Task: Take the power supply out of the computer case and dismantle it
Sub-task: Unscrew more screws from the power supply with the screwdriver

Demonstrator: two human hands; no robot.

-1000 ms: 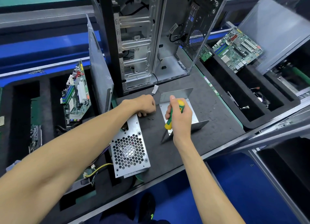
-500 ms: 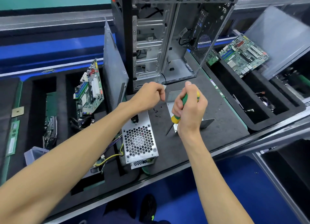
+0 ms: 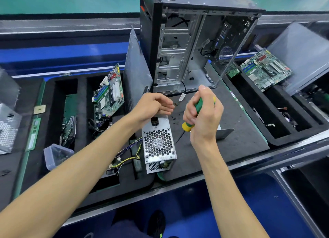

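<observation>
The power supply (image 3: 158,143), a silver box with a honeycomb fan grille, lies on the black mat in front of the open computer case (image 3: 192,47). Coloured cables (image 3: 128,157) trail from its left side. My left hand (image 3: 153,107) hovers over the supply's far end, fingers loosely curled, holding nothing that I can make out. My right hand (image 3: 203,116) grips a green and yellow screwdriver (image 3: 191,122), tip pointing down towards the mat. A bent metal cover plate (image 3: 225,132) lies mostly hidden behind that hand. Several small black screws (image 3: 175,118) lie on the mat between my hands.
A grey side panel (image 3: 137,72) leans left of the case. Motherboards stand in the left tray (image 3: 108,95) and the right tray (image 3: 265,70). A clear plastic box (image 3: 57,155) sits lower left. Another perforated metal housing (image 3: 7,130) is at the far left edge.
Both hands have lifted off the mat. My left hand has loosened from a fist above the supply. The right hand has raised the screwdriver away from the cover plate.
</observation>
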